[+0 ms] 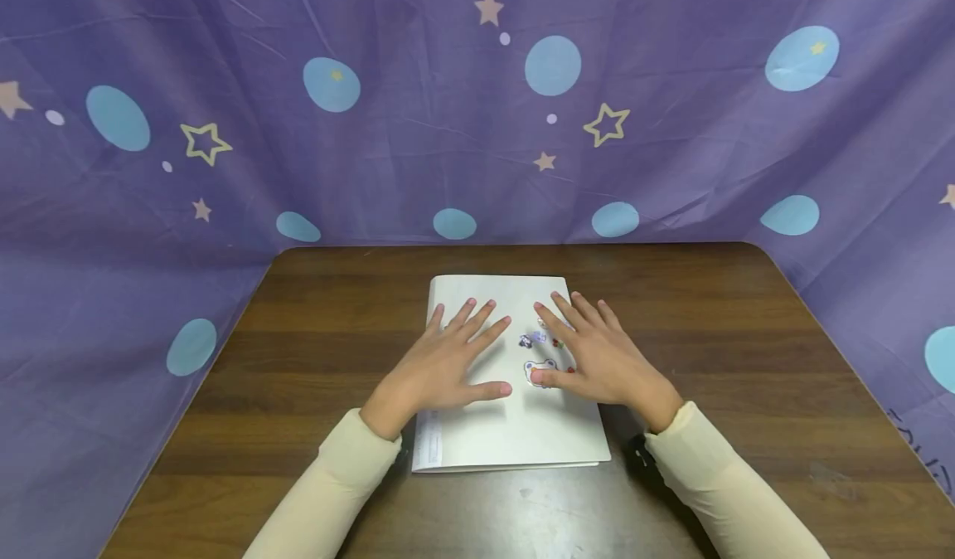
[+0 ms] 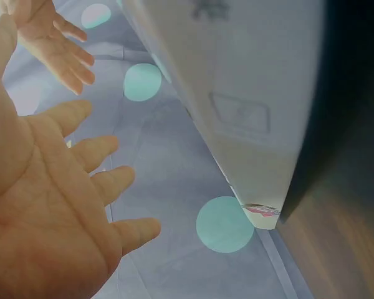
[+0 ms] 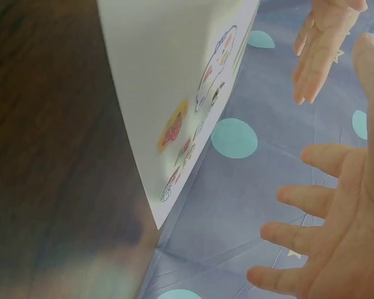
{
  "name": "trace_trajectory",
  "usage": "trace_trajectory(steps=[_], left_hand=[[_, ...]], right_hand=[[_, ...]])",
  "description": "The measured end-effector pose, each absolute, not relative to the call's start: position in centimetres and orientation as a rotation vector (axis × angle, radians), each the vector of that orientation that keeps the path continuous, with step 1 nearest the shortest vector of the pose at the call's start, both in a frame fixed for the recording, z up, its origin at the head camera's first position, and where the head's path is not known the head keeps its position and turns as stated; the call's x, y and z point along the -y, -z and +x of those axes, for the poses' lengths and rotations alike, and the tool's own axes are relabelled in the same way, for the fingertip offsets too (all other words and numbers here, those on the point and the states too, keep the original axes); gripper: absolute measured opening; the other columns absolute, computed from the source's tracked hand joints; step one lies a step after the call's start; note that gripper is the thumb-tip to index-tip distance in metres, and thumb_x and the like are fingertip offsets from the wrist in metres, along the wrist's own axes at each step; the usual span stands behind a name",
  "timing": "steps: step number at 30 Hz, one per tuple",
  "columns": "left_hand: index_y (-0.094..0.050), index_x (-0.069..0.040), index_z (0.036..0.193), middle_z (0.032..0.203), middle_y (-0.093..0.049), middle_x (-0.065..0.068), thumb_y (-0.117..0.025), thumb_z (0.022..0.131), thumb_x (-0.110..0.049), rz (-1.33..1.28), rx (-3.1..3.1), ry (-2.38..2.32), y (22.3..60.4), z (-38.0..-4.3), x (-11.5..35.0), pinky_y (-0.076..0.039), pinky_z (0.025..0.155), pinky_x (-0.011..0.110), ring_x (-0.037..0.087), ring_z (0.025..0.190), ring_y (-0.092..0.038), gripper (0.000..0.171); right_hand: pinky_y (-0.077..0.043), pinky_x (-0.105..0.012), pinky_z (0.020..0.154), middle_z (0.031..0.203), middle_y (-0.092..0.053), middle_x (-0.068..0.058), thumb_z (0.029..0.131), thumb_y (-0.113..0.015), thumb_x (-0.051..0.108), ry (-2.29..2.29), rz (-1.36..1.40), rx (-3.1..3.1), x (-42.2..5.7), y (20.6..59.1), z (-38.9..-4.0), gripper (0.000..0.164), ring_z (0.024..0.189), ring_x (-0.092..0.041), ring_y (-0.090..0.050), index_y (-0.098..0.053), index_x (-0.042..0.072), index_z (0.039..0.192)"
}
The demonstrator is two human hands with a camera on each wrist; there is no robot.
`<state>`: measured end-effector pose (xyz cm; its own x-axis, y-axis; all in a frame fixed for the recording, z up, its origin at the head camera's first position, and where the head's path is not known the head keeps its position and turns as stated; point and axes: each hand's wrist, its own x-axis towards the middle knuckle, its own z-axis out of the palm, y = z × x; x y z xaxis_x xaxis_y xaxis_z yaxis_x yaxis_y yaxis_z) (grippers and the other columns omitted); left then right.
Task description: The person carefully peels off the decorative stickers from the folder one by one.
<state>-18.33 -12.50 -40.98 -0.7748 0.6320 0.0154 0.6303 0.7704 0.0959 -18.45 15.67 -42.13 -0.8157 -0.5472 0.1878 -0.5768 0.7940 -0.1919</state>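
Observation:
A white folder or binder (image 1: pixel 492 435) lies on the table, its spine toward the left. Small stickers (image 1: pixel 539 337) dot its right half, and a larger bear-face sticker (image 1: pixel 531 368) is partly covered by the right thumb. My left hand (image 1: pixel 448 364) hovers above the folder's left side, fingers spread and straight. Over the right side my right hand (image 1: pixel 603 360) is held the same way, hiding part of the stickers. Both wrist views show the palms apart from the folder, with nothing held. From the right wrist, a red and yellow sticker (image 3: pixel 173 126) shows on the cover.
The brown wooden table (image 1: pixel 298 360) extends around the folder on every side. Behind it hangs a purple cloth (image 1: pixel 418 128) printed with stars and blue dots. A small dark object (image 1: pixel 638 451) sits by the right sleeve, too unclear to name.

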Motion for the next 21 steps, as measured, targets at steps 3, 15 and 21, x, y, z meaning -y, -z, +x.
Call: trace_trajectory(steps=[3,15,21], left_hand=[[-0.016,-0.030,0.165,0.172,-0.009,0.004,-0.036,0.093,-0.083,1.028,-2.934,-0.153,40.87,-18.35,12.50,-0.004,0.121,0.065,0.030,0.157,-0.004,0.092],[-0.022,-0.025,0.165,0.170,-0.016,0.007,-0.058,0.100,-0.057,0.936,-3.006,-0.132,41.26,-18.89,12.80,-0.011,0.122,0.063,0.035,0.156,-0.014,0.081],[-0.032,-0.020,0.162,0.166,-0.027,0.014,-0.064,0.097,-0.054,0.767,-3.036,-0.249,41.16,-19.06,13.19,-0.017,0.119,0.066,0.045,0.151,-0.024,0.080]], right_hand=[[-0.015,-0.069,0.119,0.167,-0.026,-0.013,0.089,-0.049,0.082,-0.365,0.898,2.861,-15.66,42.00,-18.47,0.098,0.152,-0.043,-0.022,-0.026,0.024,0.164],[-0.032,-0.065,0.113,0.159,-0.039,-0.021,0.098,-0.061,0.058,-0.457,0.905,2.806,-15.89,42.03,-18.59,0.080,0.141,-0.049,-0.040,-0.037,0.012,0.159],[-0.044,-0.061,0.105,0.146,-0.054,-0.023,0.097,-0.069,0.047,-0.438,0.910,2.819,-15.99,41.97,-18.40,0.070,0.128,-0.046,-0.054,-0.050,0.006,0.151]])
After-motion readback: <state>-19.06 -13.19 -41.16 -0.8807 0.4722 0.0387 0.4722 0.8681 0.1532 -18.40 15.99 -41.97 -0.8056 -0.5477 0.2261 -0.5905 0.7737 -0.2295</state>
